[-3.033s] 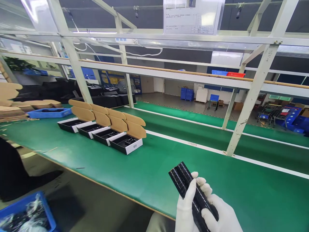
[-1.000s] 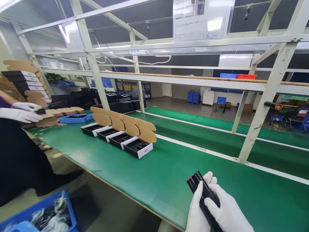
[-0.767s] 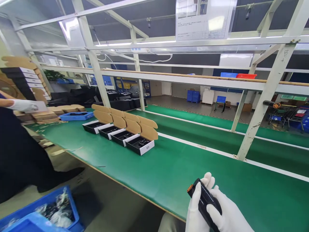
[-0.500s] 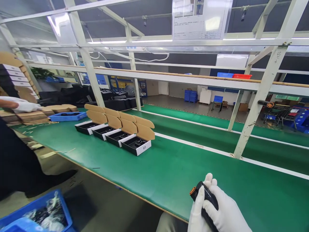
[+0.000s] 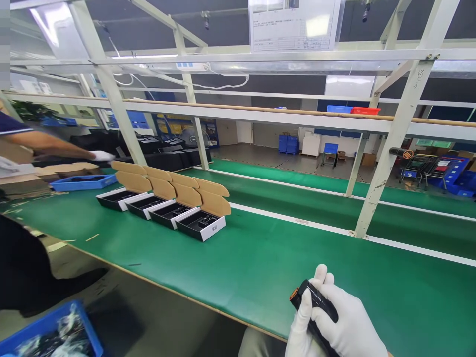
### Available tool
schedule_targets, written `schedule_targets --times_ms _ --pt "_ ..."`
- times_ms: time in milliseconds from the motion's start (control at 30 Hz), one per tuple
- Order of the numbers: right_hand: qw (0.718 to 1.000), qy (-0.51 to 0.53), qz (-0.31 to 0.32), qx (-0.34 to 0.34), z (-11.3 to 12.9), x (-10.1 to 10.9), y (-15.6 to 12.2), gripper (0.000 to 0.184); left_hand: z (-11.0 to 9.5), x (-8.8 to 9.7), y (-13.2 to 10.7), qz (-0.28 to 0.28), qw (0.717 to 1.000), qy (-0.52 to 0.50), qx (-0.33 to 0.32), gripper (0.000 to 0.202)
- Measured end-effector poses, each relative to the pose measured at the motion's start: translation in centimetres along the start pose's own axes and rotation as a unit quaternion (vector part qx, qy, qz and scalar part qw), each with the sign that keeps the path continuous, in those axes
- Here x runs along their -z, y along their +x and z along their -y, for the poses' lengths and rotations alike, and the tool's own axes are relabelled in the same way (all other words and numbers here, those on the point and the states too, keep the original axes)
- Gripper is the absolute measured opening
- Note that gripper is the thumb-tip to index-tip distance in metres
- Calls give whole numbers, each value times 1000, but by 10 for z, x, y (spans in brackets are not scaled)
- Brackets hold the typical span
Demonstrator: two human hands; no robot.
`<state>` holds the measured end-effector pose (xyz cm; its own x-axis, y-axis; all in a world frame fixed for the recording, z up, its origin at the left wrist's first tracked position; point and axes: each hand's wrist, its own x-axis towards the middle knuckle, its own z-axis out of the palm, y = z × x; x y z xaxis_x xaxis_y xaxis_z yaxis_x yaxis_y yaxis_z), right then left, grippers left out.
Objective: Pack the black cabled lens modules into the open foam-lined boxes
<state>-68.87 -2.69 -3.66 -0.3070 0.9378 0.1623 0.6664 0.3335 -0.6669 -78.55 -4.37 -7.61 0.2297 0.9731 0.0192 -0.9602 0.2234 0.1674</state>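
Both my white-gloved hands grip a rolled black sheet (image 5: pixel 317 301) with an orange end (image 5: pixel 294 293), low at the right of the view. My left hand (image 5: pixel 302 329) wraps it from below and its fingertips show behind the roll. My right hand (image 5: pixel 344 322) presses over the roll's near side, and the lower part is hidden by my gloves. Both hands stand over the green workbench (image 5: pixel 238 267) near its front edge. Several open black boxes with white sides and kraft cardboard lids stand in a row farther up the bench, the nearest (image 5: pixel 201 225) well away from my hands.
A co-worker's gloved hand (image 5: pixel 100 156) reaches over a blue tray (image 5: pixel 84 183) at the far left, beside stacked flat cardboard (image 5: pixel 22 181). A blue bin of bagged items (image 5: pixel 48 334) sits on the floor at lower left. White metal shelf uprights (image 5: pixel 388 148) rise beyond the bench.
The black sheet has gone from a long flat ribbed strip to a tight roll, its orange end now showing. The co-worker's arm has stretched rightward over the blue tray.
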Motion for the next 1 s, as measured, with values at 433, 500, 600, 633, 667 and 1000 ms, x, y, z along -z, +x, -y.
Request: schedule_targets --times_ms 433,500,600,633,667,1000 --pt "1000 -11 4 13 0 6 2 36 3 -1 1 -2 999 33 -8 36" --pt "1000 -11 11 19 -1 8 3 34 3 -3 1 2 1000 24 -5 34" --pt "999 -6 24 20 0 10 3 33 2 -5 1 2 1000 15 2 34" --pt "999 -5 30 17 1 11 3 33 1 -6 1 0 1000 17 3 34" --pt "999 -5 34 11 1 12 3 34 1 -6 1 -2 1000 20 4 35" --pt "997 47 59 0 -6 28 9 21 2 14 23 45 999 -2 12 34"
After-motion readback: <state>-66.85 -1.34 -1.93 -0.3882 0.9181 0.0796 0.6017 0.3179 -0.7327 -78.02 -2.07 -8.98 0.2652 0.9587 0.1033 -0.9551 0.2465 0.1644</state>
